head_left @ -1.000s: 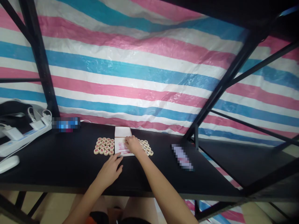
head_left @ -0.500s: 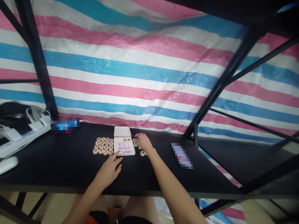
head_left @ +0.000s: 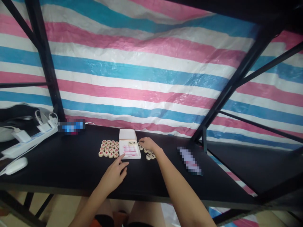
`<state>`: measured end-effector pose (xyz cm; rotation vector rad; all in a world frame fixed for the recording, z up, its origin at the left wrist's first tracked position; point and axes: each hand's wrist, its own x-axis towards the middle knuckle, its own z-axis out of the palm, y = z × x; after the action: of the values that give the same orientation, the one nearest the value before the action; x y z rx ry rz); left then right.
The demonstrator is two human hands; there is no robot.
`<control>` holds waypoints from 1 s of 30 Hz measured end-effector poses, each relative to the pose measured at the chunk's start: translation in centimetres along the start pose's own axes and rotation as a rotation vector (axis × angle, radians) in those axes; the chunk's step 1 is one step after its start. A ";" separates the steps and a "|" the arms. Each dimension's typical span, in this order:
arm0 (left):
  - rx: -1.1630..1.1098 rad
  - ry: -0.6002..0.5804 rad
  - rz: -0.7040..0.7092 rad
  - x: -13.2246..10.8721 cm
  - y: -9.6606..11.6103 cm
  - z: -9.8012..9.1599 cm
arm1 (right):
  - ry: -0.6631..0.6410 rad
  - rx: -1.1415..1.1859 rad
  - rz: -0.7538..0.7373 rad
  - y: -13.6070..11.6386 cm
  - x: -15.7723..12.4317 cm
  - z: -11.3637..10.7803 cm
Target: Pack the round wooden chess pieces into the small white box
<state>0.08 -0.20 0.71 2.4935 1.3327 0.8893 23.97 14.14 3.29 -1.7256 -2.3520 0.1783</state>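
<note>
A white box (head_left: pixel 130 155) with its lid (head_left: pixel 127 134) folded back lies on the black table, two black-marked pieces in its upper right corner. Red-marked round pieces (head_left: pixel 109 148) stand in rows left of it. My left hand (head_left: pixel 115 175) has its fingers spread, a fingertip at the box's front edge. Right of the box, my right hand (head_left: pixel 148 144) reaches over black-marked round pieces (head_left: pixel 150 156), partly covering them. Its fingertips are bent down at a piece by the box; whether they grip it is too small to tell.
On the left are a white power strip (head_left: pixel 30 141) with plugs, a white mouse-like object (head_left: pixel 17 165) and a blurred blue item (head_left: pixel 72 126). A blurred pale item (head_left: pixel 189 160) lies on the right. Black metal posts and striped sheeting (head_left: pixel 132 72) stand behind.
The whole view has shifted slightly, so things appear further right. My right hand uncovers more of the black-marked pieces beside its wrist. My left hand stays at the box's front edge.
</note>
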 end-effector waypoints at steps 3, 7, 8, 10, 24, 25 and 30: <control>-0.023 0.014 -0.005 -0.1 0.0 0.0 | 0.005 -0.006 -0.035 0.2 -0.3 -0.1; -0.040 0.038 -0.001 -0.2 -0.2 0.1 | 0.042 -0.047 -0.079 -0.5 -0.6 -0.4; -0.042 0.039 0.003 -0.2 -0.2 0.2 | 0.064 -0.060 -0.089 -0.8 -0.6 -0.7; -0.048 0.036 0.008 -0.1 -0.2 0.2 | 0.119 -0.081 -0.101 -1.5 -0.8 -1.4; -0.067 -0.056 0.041 0.3 0.4 -0.5 | 0.363 0.314 0.081 -9.3 -13.8 4.1; -0.070 -0.058 0.037 0.3 0.4 -0.5 | 0.346 0.351 0.082 -9.2 -13.7 4.1; -0.092 -0.069 0.007 0.4 0.3 -0.4 | 0.337 0.384 0.018 -8.8 -13.6 3.7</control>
<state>0.21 -0.11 1.32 2.4374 1.2342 0.8383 18.83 -1.35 0.25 -1.4613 -1.9145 0.2950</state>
